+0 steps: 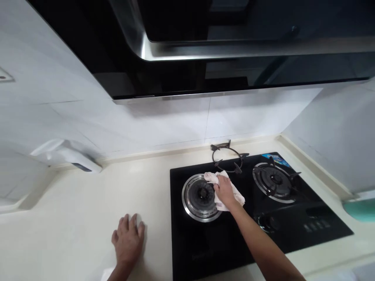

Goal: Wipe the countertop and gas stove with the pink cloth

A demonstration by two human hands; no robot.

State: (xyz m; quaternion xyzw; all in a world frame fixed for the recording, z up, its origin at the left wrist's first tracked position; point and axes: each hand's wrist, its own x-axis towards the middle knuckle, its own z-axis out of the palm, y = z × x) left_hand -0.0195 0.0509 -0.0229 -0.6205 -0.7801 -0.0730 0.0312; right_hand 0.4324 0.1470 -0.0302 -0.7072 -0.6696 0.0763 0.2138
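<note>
The right hand presses curled fingers onto a white cloth, whose long axis slants rightward and nearer from the rim of the left burner on a black glass gas hob. The left hand, farther from the cloth, lies spread on the cream countertop left of that burner.

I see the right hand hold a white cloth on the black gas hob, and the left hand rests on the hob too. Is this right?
No: the head view shows the left hand on the cream countertop, beside the black gas hob. The right hand does hold the white cloth.
</note>
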